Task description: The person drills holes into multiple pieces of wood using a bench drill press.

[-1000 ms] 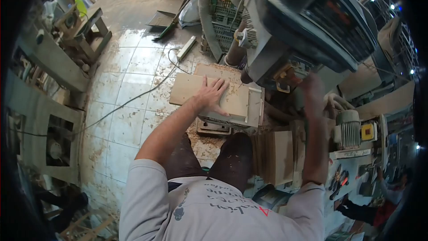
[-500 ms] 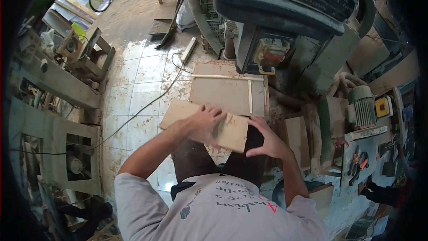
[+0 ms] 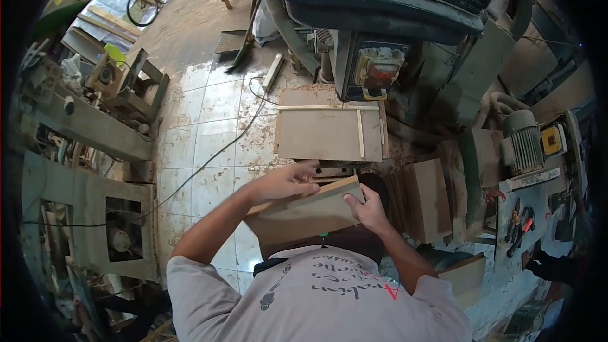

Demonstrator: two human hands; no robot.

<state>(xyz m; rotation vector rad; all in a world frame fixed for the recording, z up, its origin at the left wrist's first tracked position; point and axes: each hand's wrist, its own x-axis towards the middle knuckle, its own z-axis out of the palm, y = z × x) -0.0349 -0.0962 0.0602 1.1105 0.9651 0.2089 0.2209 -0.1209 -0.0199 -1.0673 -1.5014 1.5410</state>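
A wooden board (image 3: 310, 209) stands tilted on its long edge over my lap, its broad face toward me and its narrow top edge facing up. My right hand (image 3: 367, 207) grips its right end, thumb on the near face and the other fingers behind. Along the top edge, left of its middle, lies my left hand (image 3: 285, 182), fingers stretched out and thumb apart, right at the wood. Just beyond the board is a flat panel (image 3: 320, 134) with thin light strips fixed along its edges.
A bench drill (image 3: 380, 12) with a red switch (image 3: 381, 75) rises ahead on the right. Boards (image 3: 427, 199) stand stacked by my right leg. A motor (image 3: 524, 141) and hand tools (image 3: 520, 227) are farther right. A black cable (image 3: 212, 161) crosses the sawdust-strewn tiles on the left.
The board has turned from lying fairly flat to standing on edge, and come closer to my body. My right hand has closed on its right end; my left hand has shifted onto the top edge.
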